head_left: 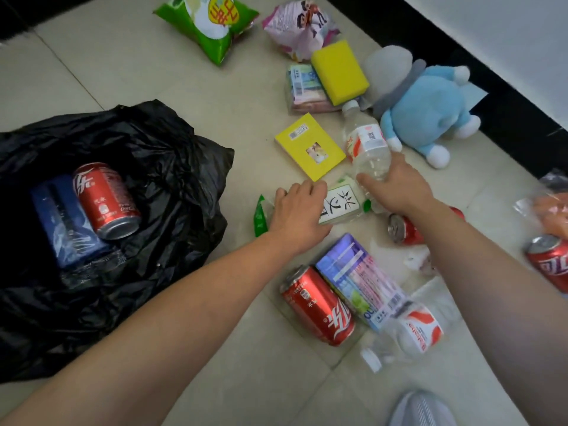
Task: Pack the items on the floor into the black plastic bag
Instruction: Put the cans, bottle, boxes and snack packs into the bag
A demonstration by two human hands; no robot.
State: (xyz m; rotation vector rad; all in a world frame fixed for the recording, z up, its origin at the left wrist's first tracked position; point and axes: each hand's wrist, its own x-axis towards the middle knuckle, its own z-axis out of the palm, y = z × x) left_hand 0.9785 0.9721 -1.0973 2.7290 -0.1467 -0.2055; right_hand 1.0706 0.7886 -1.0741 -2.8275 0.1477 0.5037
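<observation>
Two items, a red can [106, 200] and a blue pack [66, 222], already lie in the black plastic bag [159, 167] at left, while most of the goods remain scattered on the floor [129, 63]. The left hand [296, 216] presses down flat, fingers spread, on a green-and-white packet [338, 204]. The right hand [396, 186] closes around the base of a clear water bottle [367, 142], which lies with its long axis running away from the person, cap pointing toward the yellow sponge [339, 72].

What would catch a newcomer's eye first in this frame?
Probably the crumpled black plastic bag at left, already holding a red soda can and a blue packet. Next, the two bare arms reaching to mid-floor: the left hand on a white-and-green wrapped pack, the right hand on a clear plastic water bottle.
</observation>
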